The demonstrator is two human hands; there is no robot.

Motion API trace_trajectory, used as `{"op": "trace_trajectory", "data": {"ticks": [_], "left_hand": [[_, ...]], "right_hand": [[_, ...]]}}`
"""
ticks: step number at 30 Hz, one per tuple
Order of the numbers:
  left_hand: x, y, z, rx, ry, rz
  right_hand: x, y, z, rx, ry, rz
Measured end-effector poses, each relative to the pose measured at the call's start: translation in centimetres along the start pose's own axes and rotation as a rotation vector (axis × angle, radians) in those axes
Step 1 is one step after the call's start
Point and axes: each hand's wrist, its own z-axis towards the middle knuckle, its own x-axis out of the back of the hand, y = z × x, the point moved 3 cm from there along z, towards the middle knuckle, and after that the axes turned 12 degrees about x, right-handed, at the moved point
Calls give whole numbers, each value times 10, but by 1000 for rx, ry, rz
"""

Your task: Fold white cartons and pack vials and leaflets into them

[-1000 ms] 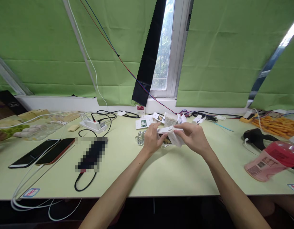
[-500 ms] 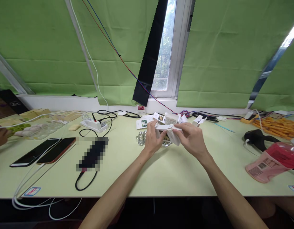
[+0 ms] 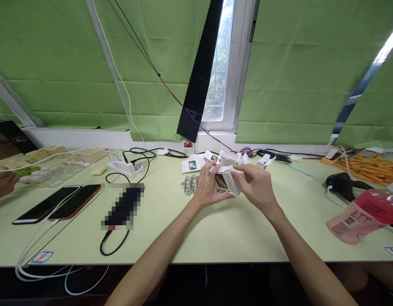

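From the head camera we see our left hand (image 3: pixel 206 190) and right hand (image 3: pixel 254 185) both closed on one small white carton (image 3: pixel 226 179), flaps up, contents hidden, above the surface's (image 3: pixel 215 229) far middle. Two phones (image 3: pixel 56 203) lie leftward; one pink bottle (image 3: pixel 363 214) at the right edge.

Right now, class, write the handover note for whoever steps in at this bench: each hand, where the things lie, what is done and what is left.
Left hand: holds the small white carton from the left side and below.
Right hand: grips the carton's right side, fingers at its top flap.
Carton: lifted above the pale green table, top flaps not yet shut.
Nearby: foil blister pack on the table left of the hands; more small cartons behind.
Done: carton body formed.
Left: top flaps likely to close.
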Motion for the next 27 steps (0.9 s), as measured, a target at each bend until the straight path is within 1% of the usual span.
{"op": "trace_trajectory", "data": {"ticks": [7, 16, 27], "left_hand": [[-4, -4, -1, 51, -18, 30], [-1, -2, -1, 6, 19, 27], [-2, -2, -1, -1, 37, 31]], "right_hand": [[-2, -2, -1, 4, -25, 5], [-3, -2, -1, 14, -55, 20], [-6, -1, -1, 31, -92, 48]]}}
